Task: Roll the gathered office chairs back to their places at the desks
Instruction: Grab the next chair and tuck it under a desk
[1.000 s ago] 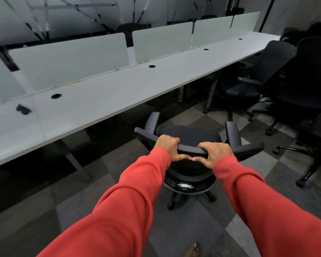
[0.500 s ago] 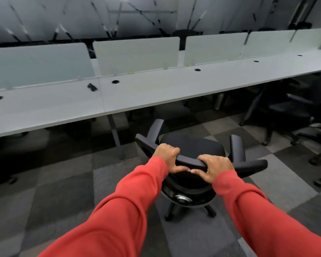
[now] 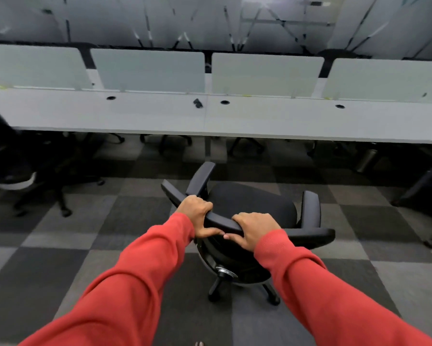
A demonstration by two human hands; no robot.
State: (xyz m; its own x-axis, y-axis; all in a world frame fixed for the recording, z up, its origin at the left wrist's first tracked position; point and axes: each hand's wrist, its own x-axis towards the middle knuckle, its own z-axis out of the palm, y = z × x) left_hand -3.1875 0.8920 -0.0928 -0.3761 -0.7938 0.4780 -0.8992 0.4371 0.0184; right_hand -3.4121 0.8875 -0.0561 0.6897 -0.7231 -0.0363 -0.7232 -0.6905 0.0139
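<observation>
A black office chair (image 3: 255, 203) on castors stands on the checkered carpet in front of me, its seat facing the long white desk (image 3: 235, 118). My left hand (image 3: 197, 213) grips the top edge of its backrest on the left. My right hand (image 3: 253, 228) grips the same edge just to the right, the two thumbs almost touching. Both arms are stretched out in red sleeves. The chair sits a short way back from the desk's front edge.
Another black chair (image 3: 12, 158) stands at the desk on the left. Frosted divider panels (image 3: 150, 71) line the desk's far side. A small dark object (image 3: 198, 103) lies on the desktop. A dark chair part (image 3: 419, 186) shows at the right. Desk legs and chair bases stand under the desk.
The view has swung left along the desk, and the chair has turned with it to face the desk squarely. The cluster of chairs on the right has left the view. Both hands keep their grip.
</observation>
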